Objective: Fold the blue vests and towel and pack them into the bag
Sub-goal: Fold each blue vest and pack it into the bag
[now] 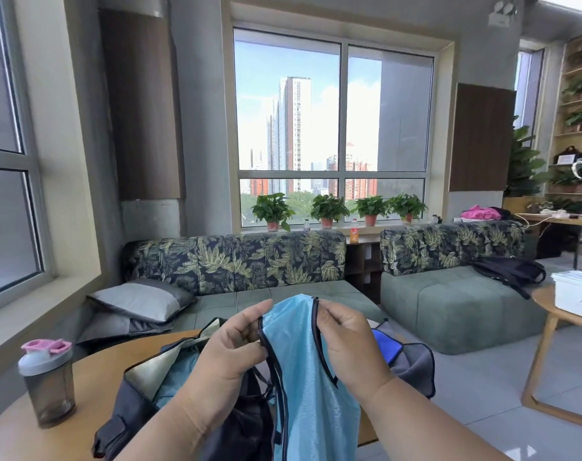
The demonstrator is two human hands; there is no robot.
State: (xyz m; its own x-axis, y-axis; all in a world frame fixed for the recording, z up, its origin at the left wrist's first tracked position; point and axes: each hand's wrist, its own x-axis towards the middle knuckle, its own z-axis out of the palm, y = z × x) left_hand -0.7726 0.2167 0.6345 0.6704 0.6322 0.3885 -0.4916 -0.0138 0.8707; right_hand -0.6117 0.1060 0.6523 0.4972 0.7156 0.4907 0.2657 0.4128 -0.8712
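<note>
Head view, left to right: a lidded shaker (46,382) stands upright near the left edge of the round table (96,367). Next, the bag (143,380) lies open on the table; a light-blue cloth, probably a vest already packed, shows inside its mouth, but whether it is folded cannot be told. The left hand (229,354) pinches the dark-trimmed strap of the vest (302,377) between thumb and fingers. The right hand (346,344) pinches the opposite strap in the same way. The vest hangs between both hands, raised above the table and in front of the bag. Right of the right hand, a dark-blue cloth (387,346) lies on a grey towel (416,371) at the table's right edge. Risk, as a judgement: the mesh looks thin and slippery, so a loose pinch could let one strap drop and skew the fold. The hanging hem may snag on the bag's straps below it. The towel overhangs the table edge and could slide off if it is brushed. A wide sweep to the left could tip the shaker.
</note>
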